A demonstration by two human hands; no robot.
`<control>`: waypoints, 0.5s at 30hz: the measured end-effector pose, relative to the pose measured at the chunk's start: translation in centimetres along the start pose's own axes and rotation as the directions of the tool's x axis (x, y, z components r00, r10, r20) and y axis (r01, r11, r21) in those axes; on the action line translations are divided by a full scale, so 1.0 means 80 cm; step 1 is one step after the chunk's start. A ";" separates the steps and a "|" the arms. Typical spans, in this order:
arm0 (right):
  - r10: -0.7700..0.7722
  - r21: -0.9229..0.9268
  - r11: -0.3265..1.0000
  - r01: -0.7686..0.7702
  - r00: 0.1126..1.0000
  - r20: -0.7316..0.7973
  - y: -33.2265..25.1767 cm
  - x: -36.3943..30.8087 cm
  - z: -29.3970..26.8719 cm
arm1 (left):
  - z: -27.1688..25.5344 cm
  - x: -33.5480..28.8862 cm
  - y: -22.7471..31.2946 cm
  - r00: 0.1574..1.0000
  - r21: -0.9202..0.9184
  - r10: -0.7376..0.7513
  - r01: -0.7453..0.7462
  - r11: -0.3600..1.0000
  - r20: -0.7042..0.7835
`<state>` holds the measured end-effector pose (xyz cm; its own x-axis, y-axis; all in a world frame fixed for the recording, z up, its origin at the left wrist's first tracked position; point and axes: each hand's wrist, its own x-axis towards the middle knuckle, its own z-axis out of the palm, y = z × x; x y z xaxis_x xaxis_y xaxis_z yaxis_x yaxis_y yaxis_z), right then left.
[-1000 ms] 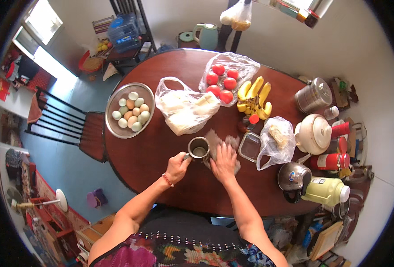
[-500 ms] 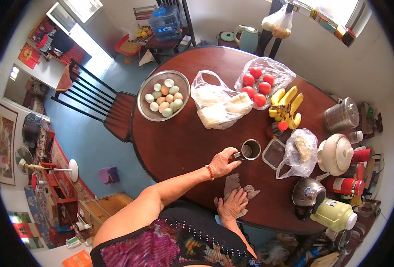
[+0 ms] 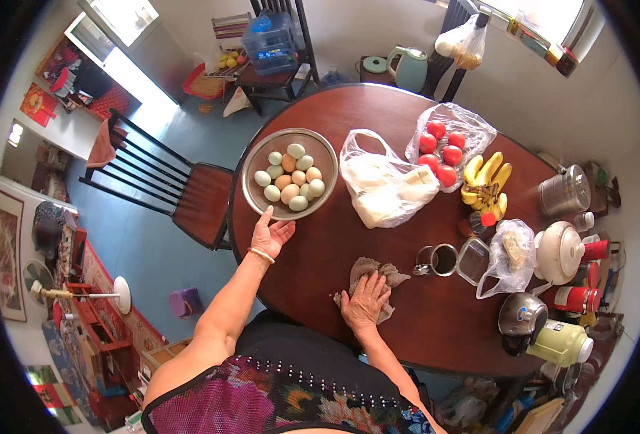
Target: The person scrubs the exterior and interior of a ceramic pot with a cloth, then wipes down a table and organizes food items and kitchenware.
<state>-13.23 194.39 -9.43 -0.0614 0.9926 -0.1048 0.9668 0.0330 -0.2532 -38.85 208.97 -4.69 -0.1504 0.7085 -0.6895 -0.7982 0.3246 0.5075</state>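
Note:
My left hand (image 3: 271,237) is at the near rim of a metal bowl (image 3: 253,195), its fingers stretched and apart, one fingertip at or very near the rim. Inside the bowl lie several eggs (image 3: 289,177), some pale green and some brown. My right hand (image 3: 365,300) lies flat, palm down, on a crumpled grey-brown cloth (image 3: 358,271) on the dark red table (image 3: 313,267). To the right of the cloth stands a metal mug (image 3: 436,260), with neither hand on it.
Beyond the mug are a clear plastic box (image 3: 472,262), a plastic bag (image 3: 515,253), bananas (image 3: 486,184) and bagged tomatoes (image 3: 450,155). A white bag (image 3: 385,192) lies mid-table. A kettle (image 3: 521,317) and a yellow-green jug (image 3: 560,342) stand at the right edge. A chair (image 3: 201,202) is on the left.
My left hand has let go of the mug and moved left to the egg bowl. The mug stays on the table. My right hand and the cloth have shifted slightly left, still together.

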 end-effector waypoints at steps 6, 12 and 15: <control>0.107 -0.046 0.993 -0.112 0.990 -0.096 -0.076 0.062 0.016 | -0.013 0.047 0.036 0.988 0.161 -0.052 0.028 0.986 0.146; 0.113 -0.082 0.988 -0.134 0.969 -0.218 -0.122 0.127 0.023 | -0.029 0.054 0.088 0.955 0.253 -0.132 0.063 0.965 0.267; 0.136 0.032 0.991 -0.133 0.978 -0.158 -0.152 0.174 0.027 | -0.087 0.071 0.123 0.920 0.319 -0.185 0.070 0.945 0.345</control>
<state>-26.38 207.59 -9.88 0.1108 0.9937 0.0150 0.9581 -0.1028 -0.2673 -51.63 211.80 -7.24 0.2103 0.8080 -0.5503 -0.5789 0.5566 0.5959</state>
